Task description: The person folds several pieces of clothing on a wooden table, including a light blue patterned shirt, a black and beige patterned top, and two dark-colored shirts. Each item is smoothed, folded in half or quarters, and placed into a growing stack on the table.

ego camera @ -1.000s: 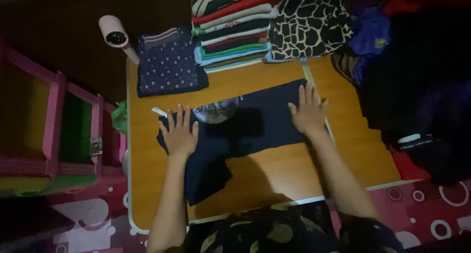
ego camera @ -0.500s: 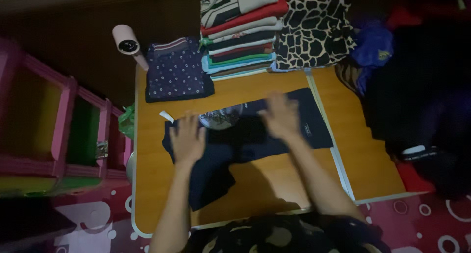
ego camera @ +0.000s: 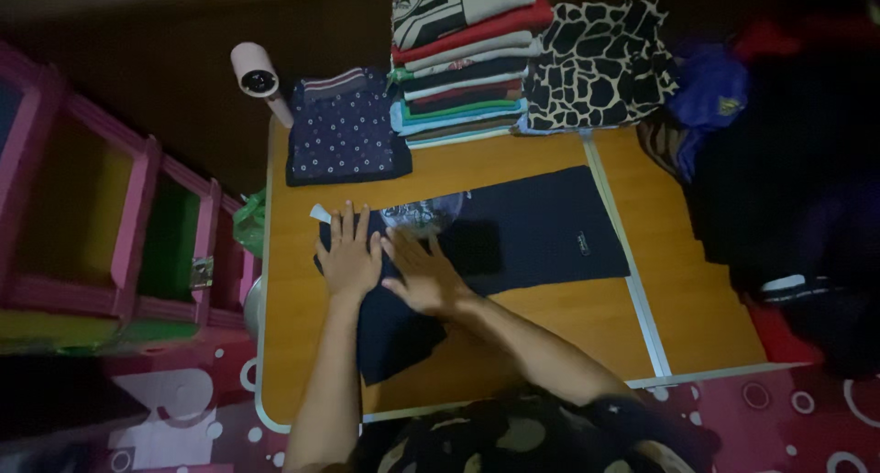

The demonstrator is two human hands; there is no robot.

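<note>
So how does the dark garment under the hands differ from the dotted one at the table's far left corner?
The dark navy garment lies spread across the table, only partly folded; the dotted garment is folded into a compact rectangle. The navy one is mostly plain, with a pale print near the hands; the dotted one carries small light dots all over. The left hand and right hand press flat on the navy one; nothing touches the dotted one. Both are dark blue and lie flat.

A small pale rectangular label (ego camera: 579, 247) is sewn on the dark navy garment (ego camera: 541, 230) spread on the desk (ego camera: 568, 317), toward its right end. A white tag (ego camera: 319, 214) sticks out at the garment's left edge, just beside the left hand (ego camera: 349, 253). A silvery round print (ego camera: 417, 214) lies near it. No packages, signs or screens show.
</note>
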